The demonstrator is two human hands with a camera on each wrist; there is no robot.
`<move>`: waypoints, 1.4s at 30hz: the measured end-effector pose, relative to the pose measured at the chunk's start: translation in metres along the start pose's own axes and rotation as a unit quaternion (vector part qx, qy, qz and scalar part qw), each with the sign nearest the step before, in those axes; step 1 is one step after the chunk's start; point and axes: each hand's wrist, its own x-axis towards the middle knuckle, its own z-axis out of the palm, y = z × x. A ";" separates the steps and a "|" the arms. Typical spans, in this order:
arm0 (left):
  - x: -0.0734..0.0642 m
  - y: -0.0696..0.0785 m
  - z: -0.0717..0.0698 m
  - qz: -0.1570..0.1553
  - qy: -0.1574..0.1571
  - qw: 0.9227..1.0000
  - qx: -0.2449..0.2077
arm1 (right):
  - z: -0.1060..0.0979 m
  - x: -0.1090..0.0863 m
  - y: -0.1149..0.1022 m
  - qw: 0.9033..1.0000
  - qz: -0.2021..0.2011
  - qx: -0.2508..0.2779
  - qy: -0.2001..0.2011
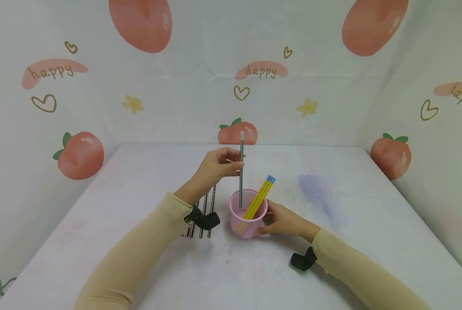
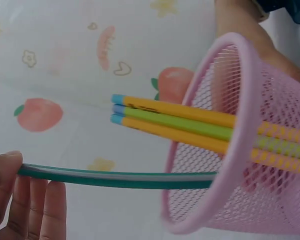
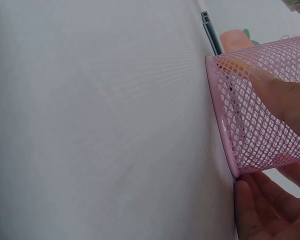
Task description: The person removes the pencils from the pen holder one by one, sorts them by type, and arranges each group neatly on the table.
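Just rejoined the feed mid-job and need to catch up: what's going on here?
A person's left hand pinches a green pencil upright, its lower end inside the mouth of a pink cup. The right hand holds the cup's side. Three more pencils, two yellow and one lime, lean in the cup. Several dark rods lie on the table left of it.
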 end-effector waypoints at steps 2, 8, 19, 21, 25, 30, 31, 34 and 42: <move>-0.001 0.004 -0.004 0.003 0.006 1.000 -0.009 | 0.000 0.000 0.000 1.000 0.001 -0.001 0.002; -0.004 0.016 -0.017 0.011 0.029 0.999 -0.032 | 0.000 0.000 0.001 1.000 -0.001 -0.013 0.008; -0.007 0.023 -0.045 0.009 0.062 0.998 -0.021 | -0.001 -0.002 0.000 1.000 -0.013 -0.015 0.010; -0.007 0.021 -0.050 0.005 0.066 0.998 -0.010 | -0.001 -0.002 0.001 1.000 -0.011 -0.009 0.010; -0.007 0.013 -0.061 -0.013 0.074 0.997 0.021 | -0.001 -0.001 0.002 1.000 -0.013 -0.008 0.006; -0.007 0.000 -0.079 -0.043 0.082 0.995 0.044 | 0.000 0.000 0.003 1.000 -0.012 0.001 0.004; -0.007 -0.003 -0.083 -0.048 0.084 0.994 0.049 | 0.000 0.000 0.003 1.000 -0.014 0.001 0.003; -0.008 -0.011 -0.093 -0.059 0.089 0.992 0.070 | 0.000 0.000 0.003 1.000 -0.018 0.000 0.001; -0.014 -0.026 -0.114 -0.096 0.077 0.984 0.129 | 0.000 -0.001 0.000 1.000 -0.011 -0.003 0.003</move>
